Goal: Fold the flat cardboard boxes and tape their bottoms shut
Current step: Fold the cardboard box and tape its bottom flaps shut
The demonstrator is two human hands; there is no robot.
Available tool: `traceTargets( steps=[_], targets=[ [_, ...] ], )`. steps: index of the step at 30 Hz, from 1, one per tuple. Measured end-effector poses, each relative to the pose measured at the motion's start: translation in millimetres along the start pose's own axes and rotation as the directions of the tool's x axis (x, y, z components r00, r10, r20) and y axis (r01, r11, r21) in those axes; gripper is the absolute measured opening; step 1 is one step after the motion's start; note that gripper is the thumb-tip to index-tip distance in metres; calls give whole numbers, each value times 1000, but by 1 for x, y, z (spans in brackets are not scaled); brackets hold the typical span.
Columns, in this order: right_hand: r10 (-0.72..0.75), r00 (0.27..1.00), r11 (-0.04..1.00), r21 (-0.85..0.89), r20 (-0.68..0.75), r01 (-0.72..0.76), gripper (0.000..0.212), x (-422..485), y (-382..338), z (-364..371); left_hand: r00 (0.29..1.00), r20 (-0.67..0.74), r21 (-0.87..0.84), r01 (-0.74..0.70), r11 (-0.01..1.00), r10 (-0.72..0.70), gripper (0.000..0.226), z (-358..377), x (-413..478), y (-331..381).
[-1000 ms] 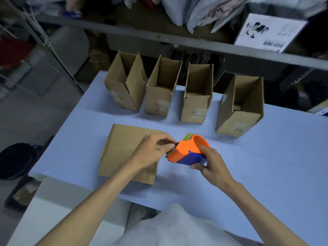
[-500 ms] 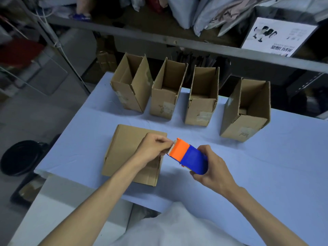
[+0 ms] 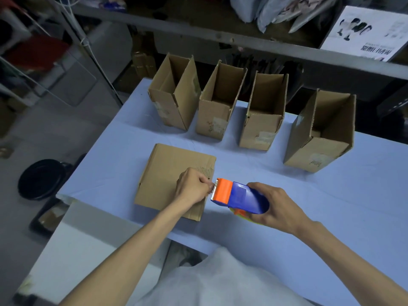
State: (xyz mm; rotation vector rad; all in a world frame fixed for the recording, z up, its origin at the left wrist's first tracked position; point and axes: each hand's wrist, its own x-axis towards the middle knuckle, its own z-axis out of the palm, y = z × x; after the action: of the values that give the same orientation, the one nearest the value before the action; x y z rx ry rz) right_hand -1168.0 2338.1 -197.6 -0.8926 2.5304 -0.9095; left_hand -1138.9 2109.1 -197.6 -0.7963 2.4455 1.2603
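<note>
Pinching the mouth of the tape dispenser, the left grip hovers over the flat cardboard box; the right grip clasps its body, long axis aimed leftward at that box.

— What stands here?
— A table under a pale blue cloth; behind it a grey metal shelf with soft bags and a white printed card.
— And below?
— A grey floor at the left; a round black basin on it; the light is dim.
</note>
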Motion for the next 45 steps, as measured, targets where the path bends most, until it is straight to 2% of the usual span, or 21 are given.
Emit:
traceTargets(
  steps=[2, 5, 10, 13, 16, 19, 22, 28, 30, 33, 37, 39, 41, 42, 43, 45],
  targets=[
    [1, 1000, 1000, -14, 9, -1, 50, -3, 6, -2, 999, -39, 35, 1, 999, 0, 17, -4, 0, 0],
    [14, 1000, 997, -76, 18, -13, 50, -13, 20, -10, 985, -172, 140, 43, 989, -18, 7, -27, 7, -9],
    [43, 999, 995, -92, 13, -41, 50, -12, 28, -11, 994, -107, 125, 22, 992, -8, 8, -34, 14, -10],
    [97, 995, 987, -123, -31, -100, 57, -9, 35, -11, 995, -101, 103, 8, 995, 2, 6, -29, 16, -12],
    [112, 991, 978, -165, -75, -123, 62, -4, 33, -8, 990, -133, 109, -26, 994, 40, 13, -25, 20, -14],
    [151, 984, 969, -184, -99, -168, 55, 7, 29, -3, 983, -172, 136, -39, 990, 62, 22, -20, 23, -12],
    [208, 975, 952, -214, -74, -220, 44, 17, 27, -1, 979, -190, 160, -47, 986, 78, 15, -16, 28, -13],
    [232, 972, 938, -257, -35, -233, 43, 32, 25, -4, 968, -219, 246, -65, 967, 120, 16, -9, 34, -21],
    [236, 972, 933, -274, -17, -232, 43, 34, 25, -4, 971, -190, 329, -74, 941, 143, 18, -9, 36, -22],
    [243, 970, 927, -296, 6, -230, 41, 39, 24, -4, 980, -101, 537, -93, 838, 173, 27, -8, 38, -13],
    [262, 964, 916, -324, 41, -235, 37, 47, 20, -4, 989, -87, 673, -27, 739, 116, 76, -20, 40, -5],
    [264, 964, 911, -339, 36, -236, 37, 50, 18, -3, 981, -103, 724, -41, 689, 167, 80, -27, 42, -10],
    [264, 964, 898, -376, 42, -230, 38, 55, 14, 0, 930, -20, 684, -256, 683, 368, 53, -24, 42, -19],
    [268, 963, 890, -393, 42, -231, 38, 58, 12, 1, 882, 46, 581, -406, 705, 470, 37, -19, 41, -24],
    [275, 961, 884, -404, 40, -237, 39, 61, 10, 4, 855, 93, 453, -493, 743, 511, 27, -14, 41, -30],
    [290, 956, 879, -406, 41, -249, 40, 68, 6, 7, 859, 91, 254, -509, 823, 503, 23, -9, 44, -41]
  ],
)
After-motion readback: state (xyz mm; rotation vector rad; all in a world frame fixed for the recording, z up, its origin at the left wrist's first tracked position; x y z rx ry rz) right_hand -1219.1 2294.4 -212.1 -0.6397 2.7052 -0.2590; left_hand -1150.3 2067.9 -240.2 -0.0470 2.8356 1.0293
